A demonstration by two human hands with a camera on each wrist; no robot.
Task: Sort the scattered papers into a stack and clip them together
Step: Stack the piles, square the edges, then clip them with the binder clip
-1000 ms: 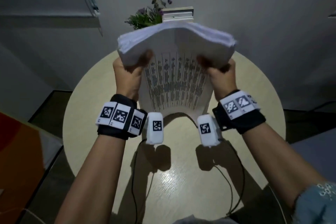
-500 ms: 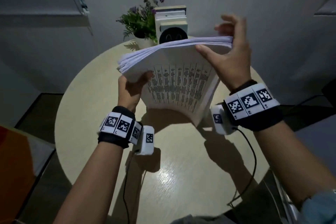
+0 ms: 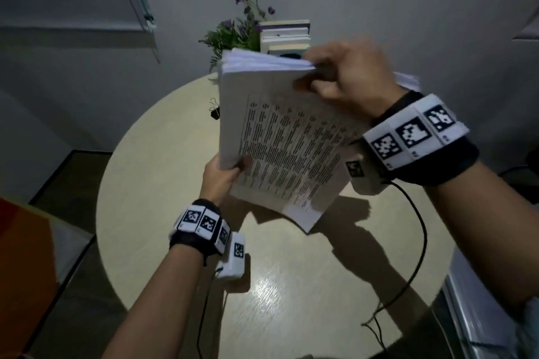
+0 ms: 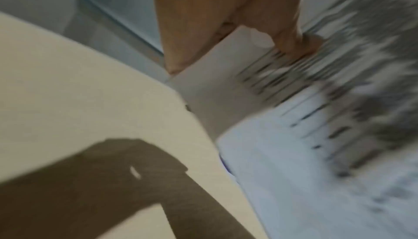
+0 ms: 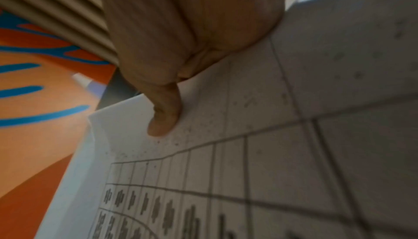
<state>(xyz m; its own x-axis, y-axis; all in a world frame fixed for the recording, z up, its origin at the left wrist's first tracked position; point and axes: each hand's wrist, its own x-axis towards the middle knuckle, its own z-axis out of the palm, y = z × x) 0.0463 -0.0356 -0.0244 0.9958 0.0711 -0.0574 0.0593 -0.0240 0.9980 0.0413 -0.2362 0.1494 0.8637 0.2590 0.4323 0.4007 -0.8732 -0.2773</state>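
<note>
A thick stack of printed papers [image 3: 285, 143] is held tilted on edge above the round table [image 3: 163, 201], its printed table facing me. My left hand [image 3: 224, 175] grips the stack's lower left edge, thumb on the front sheet. My right hand [image 3: 344, 76] grips the top edge, thumb pressed on the front sheet [image 5: 203, 153]. In the left wrist view the thumb [image 4: 300, 46] lies on the blurred print. A black binder clip [image 3: 215, 109] lies on the table just left of the stack, partly hidden behind it.
A potted plant with purple flowers [image 3: 236, 29] and a pile of books [image 3: 285, 35] stand at the table's far edge. Cables [image 3: 408, 271] trail from both wrists over the near table. An orange seat [image 3: 23, 256] is at the lower left.
My right hand moved from the stack's right side to its top edge and closed on it. The stack turned from nearly flat to steeply tilted. The binder clip came into sight.
</note>
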